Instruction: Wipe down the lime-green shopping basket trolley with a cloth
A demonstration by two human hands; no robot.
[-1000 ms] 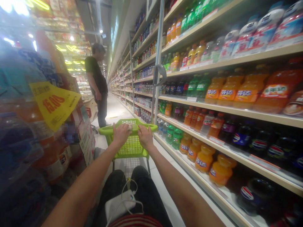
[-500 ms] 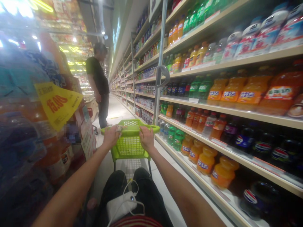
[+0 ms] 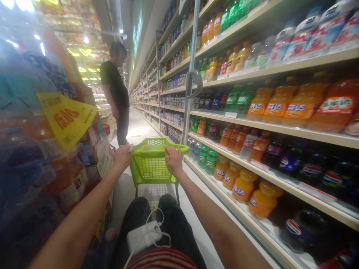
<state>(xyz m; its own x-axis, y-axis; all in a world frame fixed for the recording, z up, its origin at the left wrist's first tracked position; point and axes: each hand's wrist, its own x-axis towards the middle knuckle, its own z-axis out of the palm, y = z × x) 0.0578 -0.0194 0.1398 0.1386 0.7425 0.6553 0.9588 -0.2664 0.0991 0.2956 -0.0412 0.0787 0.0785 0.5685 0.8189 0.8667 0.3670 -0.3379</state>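
Observation:
A lime-green shopping cart (image 3: 153, 170) with a lattice basket stands in front of my knees. My left hand (image 3: 122, 158) is closed at the left end of its handle. Something small and whitish shows by those fingers, too unclear to name. My right hand (image 3: 174, 160) grips the right part of the handle, fingers curled over the bar. A white power bank (image 3: 144, 236) with a white cable rests on my lap.
Shelves of bottled drinks (image 3: 275, 104) line the right side, with a metal post (image 3: 191, 71) near the cart. Stacked drink packs and a yellow price sign (image 3: 67, 119) crowd the left. A person in dark clothes (image 3: 114, 93) stands ahead at left; the tiled aisle (image 3: 141, 129) runs on beyond.
My left hand has slid left along the handle to its end. The right hand keeps its place on the bar. The view has shifted only slightly.

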